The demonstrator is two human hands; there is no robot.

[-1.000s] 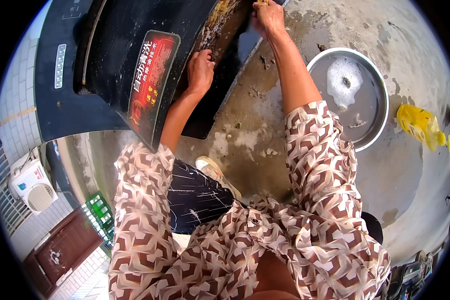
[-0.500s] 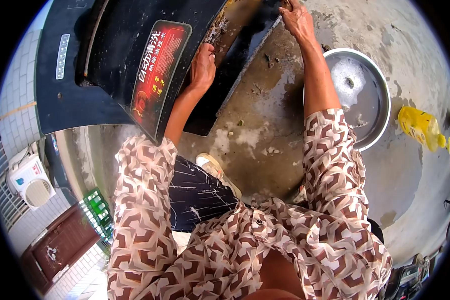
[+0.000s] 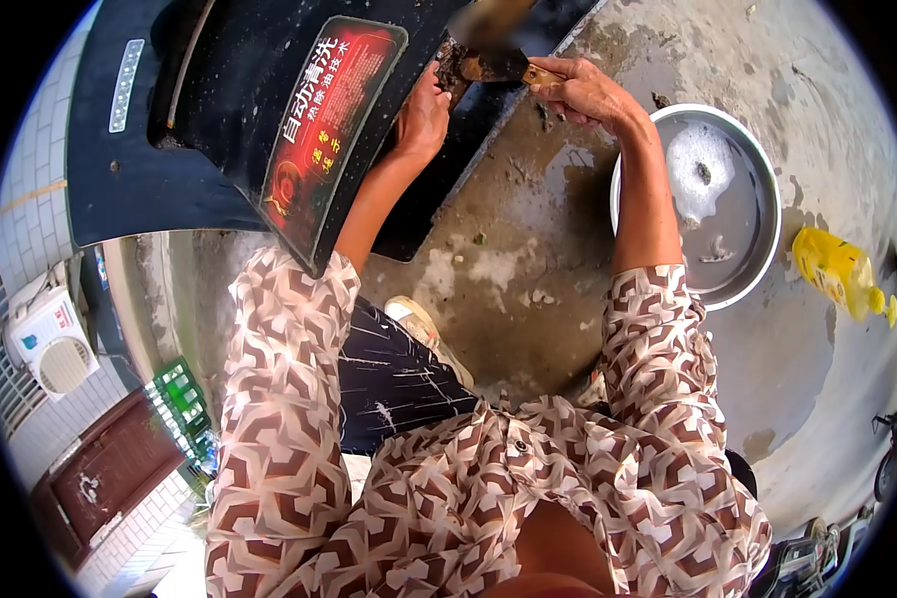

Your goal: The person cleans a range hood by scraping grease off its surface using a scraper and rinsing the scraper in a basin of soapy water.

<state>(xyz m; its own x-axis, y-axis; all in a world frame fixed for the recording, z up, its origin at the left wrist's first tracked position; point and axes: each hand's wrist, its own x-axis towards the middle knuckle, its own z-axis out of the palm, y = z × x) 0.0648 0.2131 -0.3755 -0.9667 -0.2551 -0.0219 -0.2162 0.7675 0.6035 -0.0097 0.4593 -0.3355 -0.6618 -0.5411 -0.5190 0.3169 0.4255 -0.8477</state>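
Note:
A dark range hood (image 3: 234, 110) with a red printed label (image 3: 331, 120) lies tilted in front of me at the upper left. My right hand (image 3: 583, 92) is closed around the wooden handle of a scraper (image 3: 503, 67), its dark blade pointing left into the hood's grimy opening. Brown greasy residue (image 3: 451, 66) sits by the blade. My left hand (image 3: 424, 120) is closed at the opening's edge, close to the blade. What its fingers grip is hidden. Glossy black panel (image 3: 414, 214) shows beneath the left wrist.
On the wet concrete, right of my right forearm, stands a round metal basin (image 3: 773, 189) of foamy grey water. A yellow bottle (image 3: 832, 269) lies beyond it. Green crates (image 3: 179, 399) and an air-conditioner unit (image 3: 55, 344) are at the left.
My right hand has come down and left from the far edge, bringing the scraper into view beside my left hand. My left hand has shifted slightly up and right.

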